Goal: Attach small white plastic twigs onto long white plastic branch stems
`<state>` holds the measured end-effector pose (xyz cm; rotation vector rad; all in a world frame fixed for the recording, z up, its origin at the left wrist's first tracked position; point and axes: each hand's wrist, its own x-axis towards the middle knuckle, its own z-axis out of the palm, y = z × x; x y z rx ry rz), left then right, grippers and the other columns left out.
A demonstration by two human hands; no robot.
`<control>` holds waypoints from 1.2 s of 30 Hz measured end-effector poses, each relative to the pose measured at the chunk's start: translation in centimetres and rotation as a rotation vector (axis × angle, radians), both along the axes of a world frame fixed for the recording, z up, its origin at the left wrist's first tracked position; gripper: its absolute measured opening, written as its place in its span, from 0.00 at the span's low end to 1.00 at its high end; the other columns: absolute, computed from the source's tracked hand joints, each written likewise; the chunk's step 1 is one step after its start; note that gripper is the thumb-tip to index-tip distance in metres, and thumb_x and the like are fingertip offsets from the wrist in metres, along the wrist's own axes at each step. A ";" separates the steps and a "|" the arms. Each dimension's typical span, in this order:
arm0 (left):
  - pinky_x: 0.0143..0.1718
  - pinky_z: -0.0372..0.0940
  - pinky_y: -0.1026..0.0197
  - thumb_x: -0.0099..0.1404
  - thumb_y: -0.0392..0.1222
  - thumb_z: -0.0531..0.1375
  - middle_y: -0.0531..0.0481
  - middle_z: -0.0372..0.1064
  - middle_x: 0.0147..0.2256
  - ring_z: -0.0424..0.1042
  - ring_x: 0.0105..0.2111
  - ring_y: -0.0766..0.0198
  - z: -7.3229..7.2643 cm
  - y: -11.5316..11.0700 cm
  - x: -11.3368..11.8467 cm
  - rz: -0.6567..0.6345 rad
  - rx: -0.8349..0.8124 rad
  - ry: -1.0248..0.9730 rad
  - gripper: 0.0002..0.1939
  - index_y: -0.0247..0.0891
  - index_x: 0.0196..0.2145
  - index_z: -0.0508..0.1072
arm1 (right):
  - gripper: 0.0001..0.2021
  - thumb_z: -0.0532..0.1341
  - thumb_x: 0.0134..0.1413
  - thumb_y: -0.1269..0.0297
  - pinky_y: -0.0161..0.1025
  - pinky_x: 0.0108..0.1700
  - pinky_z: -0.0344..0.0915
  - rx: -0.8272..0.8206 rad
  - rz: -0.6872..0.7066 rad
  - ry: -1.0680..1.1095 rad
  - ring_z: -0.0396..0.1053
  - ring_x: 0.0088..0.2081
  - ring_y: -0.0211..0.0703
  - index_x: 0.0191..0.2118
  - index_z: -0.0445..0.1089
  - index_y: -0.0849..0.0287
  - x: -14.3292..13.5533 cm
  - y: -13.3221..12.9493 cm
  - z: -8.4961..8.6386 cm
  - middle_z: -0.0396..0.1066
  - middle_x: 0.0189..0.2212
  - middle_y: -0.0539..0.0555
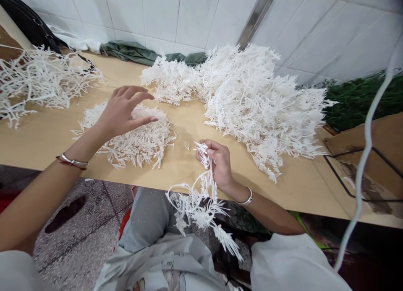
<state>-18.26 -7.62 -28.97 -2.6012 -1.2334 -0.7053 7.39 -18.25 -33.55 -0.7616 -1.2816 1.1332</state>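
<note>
At the near edge of the bench [189,123], got a white sprig [204,215] pinched up top in the right hand [220,161], probably to keep the rest hanging clear of the pile [149,144], so dangling just below that hand, with the left hand [122,113] loosely spread, looking empty, over that pile.

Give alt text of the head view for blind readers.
A person pinches white artificial foliage in the right hand at the edge of the table; the left hand, open, hovers over a pile of white sprigs. A bigger heap lies beyond.
</note>
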 end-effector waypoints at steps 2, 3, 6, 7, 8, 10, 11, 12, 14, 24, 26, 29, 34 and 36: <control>0.60 0.50 0.42 0.59 0.65 0.55 0.45 0.59 0.59 0.57 0.59 0.48 0.5 -1.9 0.7 -0.019 0.039 -0.019 0.32 0.49 0.56 0.62 | 0.12 0.53 0.48 0.67 0.36 0.24 0.46 0.010 -0.014 0.002 0.51 0.19 0.32 0.17 0.56 0.58 0.0 0.0 0.1 0.53 0.16 0.45; 0.62 0.47 0.41 0.57 0.67 0.56 0.46 0.57 0.61 0.55 0.61 0.47 0.4 -2.9 1.2 -0.052 0.045 0.020 0.35 0.48 0.58 0.61 | 0.12 0.53 0.48 0.68 0.36 0.24 0.46 0.016 -0.016 0.010 0.51 0.19 0.32 0.17 0.56 0.58 0.1 0.0 0.1 0.53 0.16 0.45; 0.65 0.39 0.38 0.57 0.69 0.54 0.42 0.48 0.65 0.46 0.65 0.47 -1.2 -5.5 3.2 -0.165 0.044 0.212 0.44 0.44 0.64 0.51 | 0.12 0.53 0.49 0.69 0.36 0.24 0.46 0.044 0.001 0.035 0.51 0.20 0.32 0.18 0.56 0.59 0.1 -0.1 0.1 0.53 0.16 0.46; 0.65 0.37 0.40 0.60 0.66 0.53 0.41 0.45 0.66 0.44 0.66 0.50 -2.0 -6.0 3.7 -0.190 0.035 0.273 0.43 0.42 0.65 0.47 | 0.12 0.53 0.50 0.69 0.36 0.24 0.46 0.056 0.009 0.039 0.51 0.20 0.32 0.18 0.57 0.59 0.1 -0.1 0.0 0.54 0.16 0.46; 0.66 0.36 0.42 0.64 0.62 0.51 0.40 0.44 0.67 0.43 0.67 0.52 -2.7 -6.3 4.1 -0.204 0.050 0.299 0.40 0.40 0.66 0.46 | 0.12 0.53 0.50 0.69 0.36 0.24 0.46 0.067 0.014 0.040 0.51 0.20 0.32 0.18 0.57 0.59 0.1 -0.1 0.0 0.53 0.16 0.46; 0.67 0.35 0.45 0.68 0.56 0.50 0.41 0.40 0.67 0.40 0.67 0.55 -3.7 -6.3 4.2 -0.195 0.055 0.335 0.36 0.40 0.67 0.43 | 0.13 0.53 0.51 0.70 0.35 0.25 0.46 0.080 0.021 0.041 0.51 0.20 0.32 0.18 0.56 0.59 0.1 -0.2 -0.2 0.53 0.17 0.46; 0.67 0.35 0.45 0.68 0.54 0.50 0.42 0.38 0.68 0.39 0.67 0.55 -4.0 -6.0 4.0 -0.178 0.059 0.334 0.35 0.40 0.67 0.42 | 0.13 0.53 0.50 0.70 0.35 0.24 0.46 0.082 0.023 0.041 0.51 0.20 0.32 0.18 0.56 0.59 0.1 -0.2 -0.2 0.52 0.17 0.45; 0.67 0.34 0.45 0.69 0.53 0.50 0.42 0.36 0.68 0.38 0.67 0.54 -4.0 -5.7 3.6 -0.156 0.055 0.330 0.35 0.41 0.67 0.41 | 0.13 0.53 0.50 0.70 0.35 0.24 0.46 0.083 0.026 0.042 0.50 0.20 0.32 0.17 0.55 0.59 0.1 -0.2 -0.2 0.52 0.17 0.45; 0.66 0.34 0.43 0.69 0.53 0.51 0.43 0.34 0.68 0.38 0.67 0.53 -3.9 -5.0 2.5 -0.110 0.047 0.308 0.35 0.41 0.67 0.41 | 0.13 0.53 0.50 0.70 0.35 0.24 0.46 0.082 0.028 0.040 0.50 0.20 0.32 0.17 0.55 0.59 0.2 -0.3 -0.2 0.52 0.17 0.45; 0.68 0.32 0.50 0.71 0.52 0.46 0.52 0.45 0.66 0.41 0.67 0.62 -4.9 -7.4 7.3 -0.362 -0.038 0.316 0.25 0.45 0.63 0.56 | 0.12 0.52 0.51 0.70 0.35 0.26 0.48 0.142 0.009 -0.019 0.51 0.21 0.33 0.18 0.55 0.58 0.1 -0.6 -0.1 0.54 0.17 0.46; 0.68 0.33 0.49 0.71 0.52 0.44 0.51 0.53 0.64 0.44 0.66 0.62 -5.6 -7.7 8.3 -0.344 -0.062 0.345 0.24 0.43 0.60 0.61 | 0.12 0.52 0.51 0.70 0.35 0.26 0.48 0.139 0.011 -0.027 0.51 0.21 0.33 0.18 0.55 0.59 0.1 -0.7 -0.2 0.54 0.17 0.46; 0.67 0.32 0.45 0.71 0.54 0.43 0.44 0.58 0.61 0.49 0.65 0.58 -6.2 -7.7 8.0 -0.205 -0.064 0.298 0.28 0.37 0.60 0.61 | 0.13 0.52 0.52 0.71 0.36 0.26 0.47 0.137 0.025 -0.015 0.50 0.21 0.33 0.18 0.54 0.59 0.2 -0.9 -0.2 0.53 0.17 0.46; 0.66 0.29 0.38 0.70 0.55 0.46 0.42 0.57 0.62 0.50 0.65 0.53 -6.6 -8.2 6.5 -0.088 -0.092 0.137 0.29 0.39 0.64 0.55 | 0.13 0.52 0.52 0.71 0.36 0.25 0.46 0.140 0.045 -0.006 0.49 0.21 0.33 0.19 0.53 0.59 0.2 -1.1 -0.3 0.51 0.18 0.46; 0.66 0.30 0.38 0.69 0.54 0.48 0.41 0.54 0.63 0.48 0.65 0.52 -6.6 -8.5 6.4 -0.086 -0.104 0.103 0.29 0.39 0.64 0.55 | 0.13 0.52 0.52 0.70 0.36 0.25 0.46 0.143 0.037 -0.013 0.49 0.21 0.33 0.19 0.54 0.59 0.2 -1.1 -0.4 0.51 0.17 0.46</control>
